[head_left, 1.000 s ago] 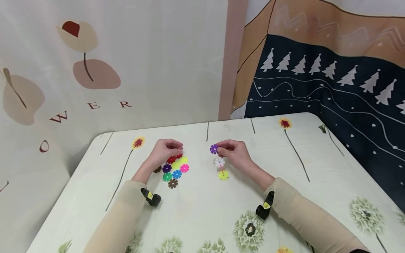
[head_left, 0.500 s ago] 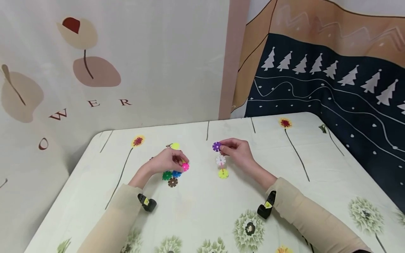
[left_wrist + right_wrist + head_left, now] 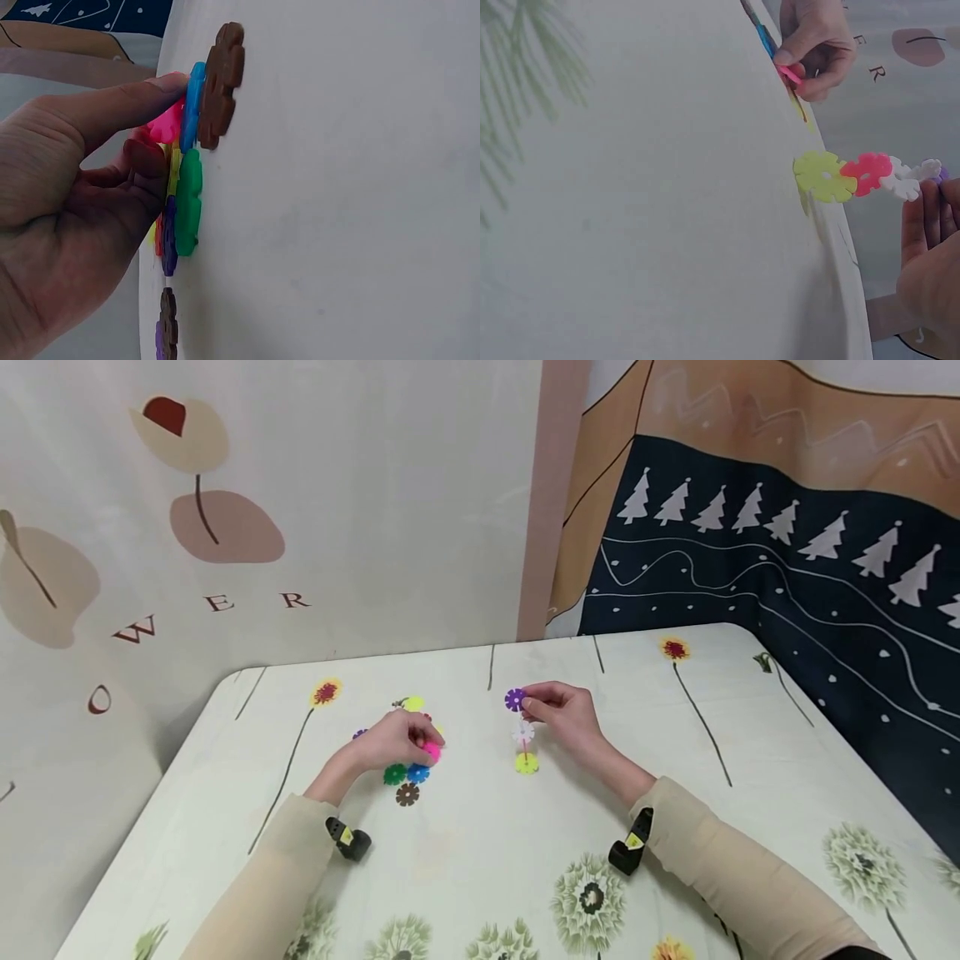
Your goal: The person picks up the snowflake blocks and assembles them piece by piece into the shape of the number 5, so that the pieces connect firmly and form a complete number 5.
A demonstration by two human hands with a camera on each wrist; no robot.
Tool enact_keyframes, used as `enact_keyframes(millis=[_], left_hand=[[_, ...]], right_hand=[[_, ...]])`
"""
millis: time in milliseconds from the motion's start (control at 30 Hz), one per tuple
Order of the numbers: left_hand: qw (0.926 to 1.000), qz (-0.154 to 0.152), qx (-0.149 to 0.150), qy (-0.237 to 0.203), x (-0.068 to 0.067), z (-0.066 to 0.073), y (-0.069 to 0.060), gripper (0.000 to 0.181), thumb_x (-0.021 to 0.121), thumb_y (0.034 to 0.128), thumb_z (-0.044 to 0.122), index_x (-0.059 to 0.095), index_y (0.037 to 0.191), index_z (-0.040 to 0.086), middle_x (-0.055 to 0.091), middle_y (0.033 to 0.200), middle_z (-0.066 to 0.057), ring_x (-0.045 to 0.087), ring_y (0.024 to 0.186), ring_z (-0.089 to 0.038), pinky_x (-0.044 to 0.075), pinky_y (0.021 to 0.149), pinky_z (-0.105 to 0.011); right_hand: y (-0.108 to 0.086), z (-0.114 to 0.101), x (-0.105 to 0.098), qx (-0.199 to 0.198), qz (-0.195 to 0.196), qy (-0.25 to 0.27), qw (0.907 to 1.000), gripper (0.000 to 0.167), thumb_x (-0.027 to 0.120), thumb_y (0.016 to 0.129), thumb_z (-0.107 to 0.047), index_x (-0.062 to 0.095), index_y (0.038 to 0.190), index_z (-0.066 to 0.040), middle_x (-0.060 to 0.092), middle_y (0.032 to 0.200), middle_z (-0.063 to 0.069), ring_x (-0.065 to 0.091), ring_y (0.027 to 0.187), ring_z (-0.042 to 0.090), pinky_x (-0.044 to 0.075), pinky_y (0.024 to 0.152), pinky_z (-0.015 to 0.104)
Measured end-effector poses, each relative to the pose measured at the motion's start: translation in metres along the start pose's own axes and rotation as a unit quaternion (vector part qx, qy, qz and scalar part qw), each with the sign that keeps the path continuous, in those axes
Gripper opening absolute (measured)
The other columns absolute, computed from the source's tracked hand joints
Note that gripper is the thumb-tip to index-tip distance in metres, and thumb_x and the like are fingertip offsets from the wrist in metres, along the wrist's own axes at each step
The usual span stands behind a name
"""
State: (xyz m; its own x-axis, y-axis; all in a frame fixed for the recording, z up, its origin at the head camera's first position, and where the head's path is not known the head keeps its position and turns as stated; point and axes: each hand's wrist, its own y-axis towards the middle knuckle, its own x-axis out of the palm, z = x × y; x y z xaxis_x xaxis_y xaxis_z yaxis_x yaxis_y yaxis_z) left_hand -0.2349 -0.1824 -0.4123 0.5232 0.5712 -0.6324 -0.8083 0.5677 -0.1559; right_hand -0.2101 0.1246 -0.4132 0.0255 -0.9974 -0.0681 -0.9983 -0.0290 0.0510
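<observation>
Between thumb and fingers, my left hand (image 3: pixel 397 742) pinches a pink notched disc (image 3: pixel 431 752) at the pile. Blue (image 3: pixel 417 773), green (image 3: pixel 394 774) and brown (image 3: pixel 407 794) discs lie beside it; the left wrist view shows the pink disc (image 3: pixel 166 126) under the thumb. My right hand (image 3: pixel 566 714) grips a linked chain by its purple disc (image 3: pixel 514 699). From it hang white (image 3: pixel 523 732) and yellow (image 3: pixel 527 763) discs. A pink disc (image 3: pixel 871 174) joins the yellow disc (image 3: pixel 825 177) to the white ones in the right wrist view. The left hand covers part of the pile.
The table (image 3: pixel 465 877) has a cloth printed with flowers. A yellow disc (image 3: pixel 413 703) lies behind my left hand, a dark purple one (image 3: pixel 360 733) to its left. A pale curtain (image 3: pixel 405 527) and a dark tree-patterned cloth (image 3: pixel 690 568) stand behind the table.
My left hand has moved down and slightly right over the pile and now pinches the pink disc. My right hand has risen slightly with the chain.
</observation>
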Motion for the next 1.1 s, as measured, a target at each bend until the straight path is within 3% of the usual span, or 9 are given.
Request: enact_keyframes(millis=[200, 333, 533, 667, 900, 1100], left_hand=[[0.9999, 0.007, -0.003, -0.011, -0.003, -0.002, -0.001, 0.014, 0.082, 0.0867, 0.006, 0.075, 0.099, 0.005, 0.059, 0.084, -0.006, 0.051, 0.077, -0.022, 0.043, 0.066, -0.028], [0.9994, 0.018, -0.008, -0.029, -0.003, -0.005, -0.001, 0.008, 0.078, 0.0912, 0.007, 0.076, 0.099, 0.006, 0.064, 0.088, -0.006, 0.053, 0.078, -0.023, 0.046, 0.065, -0.028], [0.9969, 0.053, -0.026, -0.052, 0.001, -0.003, 0.003, 0.009, 0.074, 0.0949, 0.010, 0.076, 0.104, 0.009, 0.067, 0.098, -0.006, 0.057, 0.086, -0.025, 0.051, 0.072, -0.031], [0.9940, 0.075, -0.026, -0.075, 0.005, 0.006, 0.010, 0.012, 0.074, 0.0953, 0.012, 0.074, 0.106, 0.008, 0.068, 0.097, -0.008, 0.061, 0.085, -0.026, 0.054, 0.075, -0.032], [0.9792, 0.109, -0.031, -0.168, 0.015, 0.023, 0.024, 0.014, 0.074, 0.0961, 0.011, 0.071, 0.109, 0.004, 0.072, 0.100, -0.011, 0.068, 0.086, -0.026, 0.058, 0.081, -0.033], [0.9649, 0.119, -0.027, -0.233, 0.028, 0.031, 0.037, 0.013, 0.073, 0.0951, 0.003, 0.069, 0.107, 0.000, 0.072, 0.101, -0.014, 0.071, 0.088, -0.026, 0.060, 0.083, -0.035]], right_hand=[[0.001, 0.001, -0.001, 0.007, -0.001, 0.003, 1.0000, 0.023, 0.073, 0.096, -0.007, 0.072, 0.117, 0.003, 0.073, 0.104, 0.014, 0.071, 0.084, 0.014, 0.059, 0.080, 0.026], [0.001, 0.004, -0.001, 0.015, 0.000, 0.009, 0.9998, 0.024, 0.072, 0.097, -0.007, 0.072, 0.118, 0.003, 0.073, 0.106, 0.014, 0.071, 0.085, 0.014, 0.059, 0.081, 0.026], [0.002, 0.006, 0.000, 0.021, 0.000, 0.027, 0.9994, 0.024, 0.071, 0.097, -0.005, 0.071, 0.119, 0.005, 0.073, 0.105, 0.014, 0.071, 0.084, 0.014, 0.059, 0.080, 0.027], [0.002, 0.004, 0.001, 0.026, 0.004, 0.032, 0.9991, 0.023, 0.071, 0.097, -0.003, 0.071, 0.118, 0.005, 0.073, 0.105, 0.014, 0.071, 0.083, 0.013, 0.060, 0.080, 0.028], [0.002, 0.003, 0.001, 0.043, 0.015, 0.033, 0.9984, 0.023, 0.069, 0.097, -0.001, 0.070, 0.119, 0.005, 0.072, 0.105, 0.015, 0.071, 0.081, 0.012, 0.060, 0.079, 0.027], [0.002, 0.007, -0.001, 0.041, 0.013, 0.045, 0.9981, 0.022, 0.069, 0.097, 0.000, 0.070, 0.118, 0.005, 0.073, 0.103, 0.014, 0.072, 0.081, 0.012, 0.060, 0.078, 0.026]])
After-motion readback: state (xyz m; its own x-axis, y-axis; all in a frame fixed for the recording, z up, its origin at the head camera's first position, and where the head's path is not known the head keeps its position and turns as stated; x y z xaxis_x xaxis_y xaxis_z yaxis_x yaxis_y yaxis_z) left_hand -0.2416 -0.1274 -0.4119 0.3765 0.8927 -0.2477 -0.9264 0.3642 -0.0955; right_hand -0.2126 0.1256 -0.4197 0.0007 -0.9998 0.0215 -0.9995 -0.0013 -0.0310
